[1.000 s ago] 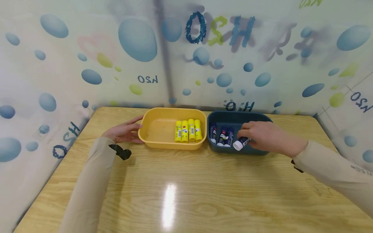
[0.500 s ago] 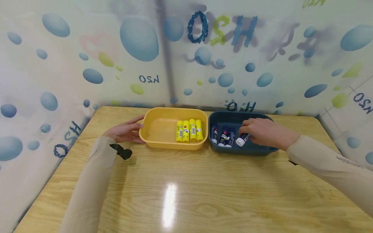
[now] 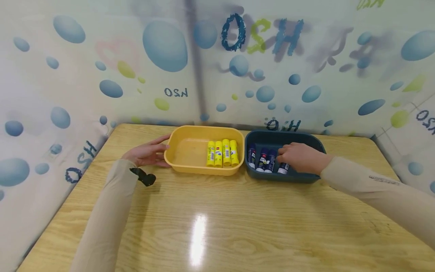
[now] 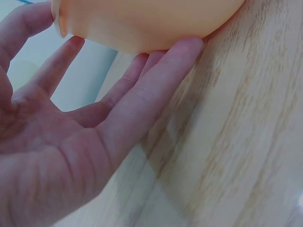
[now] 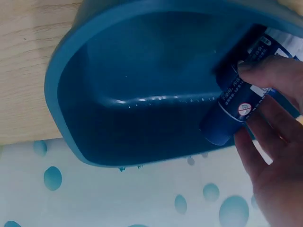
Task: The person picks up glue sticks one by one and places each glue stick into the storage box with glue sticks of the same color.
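Note:
My right hand [image 3: 300,156] reaches into a dark blue plastic bin [image 3: 272,138] and pinches a dark blue glue stick [image 5: 232,106] between thumb and fingers. Its white end [image 3: 283,170] points toward the near wall of the bin. Several more dark blue glue sticks [image 3: 262,160] lie side by side to its left. At the left, my left hand [image 3: 144,154] touches the end of a yellow bin [image 3: 185,151] with spread, mostly straight fingers. In the left wrist view, fingertips [image 4: 189,45] rest on the bin's outer wall and rim. Several yellow glue sticks [image 3: 218,154] stand in a row in that bin's right half.
Both bins sit side by side near the back edge of a wooden table [image 3: 163,219]. Behind them rises a backdrop [image 3: 210,71] printed with blue and green drops. A similar printed sheet [image 3: 416,139] borders the table on the right.
My right hand has lowered the dark blue glue stick deeper into the dark blue bin, next to the others. The left hand stays at the yellow bin. The head view has shifted slightly.

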The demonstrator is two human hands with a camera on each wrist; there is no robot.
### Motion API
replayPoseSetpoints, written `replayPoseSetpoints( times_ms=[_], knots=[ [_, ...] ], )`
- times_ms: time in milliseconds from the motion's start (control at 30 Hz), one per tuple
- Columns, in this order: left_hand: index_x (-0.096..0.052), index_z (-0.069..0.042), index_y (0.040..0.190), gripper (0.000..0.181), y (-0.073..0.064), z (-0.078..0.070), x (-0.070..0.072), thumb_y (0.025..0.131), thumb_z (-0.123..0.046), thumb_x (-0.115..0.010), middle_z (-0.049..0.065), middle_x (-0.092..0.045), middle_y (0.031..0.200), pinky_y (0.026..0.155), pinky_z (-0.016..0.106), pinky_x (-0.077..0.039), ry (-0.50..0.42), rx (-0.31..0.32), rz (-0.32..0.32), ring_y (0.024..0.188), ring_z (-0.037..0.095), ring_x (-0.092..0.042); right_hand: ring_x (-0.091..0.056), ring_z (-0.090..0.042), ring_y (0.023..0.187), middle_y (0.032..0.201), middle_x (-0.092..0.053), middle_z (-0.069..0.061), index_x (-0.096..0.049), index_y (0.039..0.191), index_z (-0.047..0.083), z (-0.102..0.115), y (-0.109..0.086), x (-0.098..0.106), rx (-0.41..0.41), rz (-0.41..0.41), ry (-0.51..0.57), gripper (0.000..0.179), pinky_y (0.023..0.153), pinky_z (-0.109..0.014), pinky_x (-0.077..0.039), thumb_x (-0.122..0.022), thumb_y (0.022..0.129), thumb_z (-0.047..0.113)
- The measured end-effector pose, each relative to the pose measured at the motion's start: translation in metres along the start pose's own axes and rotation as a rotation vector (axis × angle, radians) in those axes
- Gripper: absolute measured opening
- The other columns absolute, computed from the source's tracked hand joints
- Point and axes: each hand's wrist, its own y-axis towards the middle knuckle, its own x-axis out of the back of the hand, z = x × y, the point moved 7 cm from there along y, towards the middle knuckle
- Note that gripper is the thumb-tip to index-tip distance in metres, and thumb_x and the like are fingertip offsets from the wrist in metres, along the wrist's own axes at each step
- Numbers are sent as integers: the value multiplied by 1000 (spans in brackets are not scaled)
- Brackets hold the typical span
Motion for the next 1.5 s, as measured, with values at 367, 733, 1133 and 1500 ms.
replayPoseSetpoints(
  times_ms=[367,733,1133,1500],
  knots=[
    [-9,-30,157,67,2,0,0,103,-12,-45,16,-18,152,99,57,-40,24,-2,14,116,33,-50,-61,-25,93,98,-66,-6,-74,101,9,4,12,-18,69,102,-4,26,83,-41,-52,-76,79,-5],
    [-11,-31,156,67,5,0,1,103,-10,-46,14,-23,149,95,57,-43,1,-7,20,117,34,-49,-64,-23,82,95,-69,-6,-74,94,11,0,24,-23,105,134,14,22,73,-39,-55,-74,80,-6],
    [-10,-29,157,67,4,-1,1,103,-9,-44,14,-28,143,96,57,-43,5,-13,28,114,33,-52,-65,-23,87,99,-68,-9,-74,94,8,4,23,-23,205,88,39,19,70,-36,-56,-70,83,-6],
    [-11,-30,156,66,2,0,2,103,-9,-44,14,-22,149,96,57,-43,-11,-3,6,115,33,-50,-64,-25,91,102,-67,-10,-70,105,6,-1,13,-12,160,-25,20,27,73,-38,-56,-73,81,-5]
  ],
)
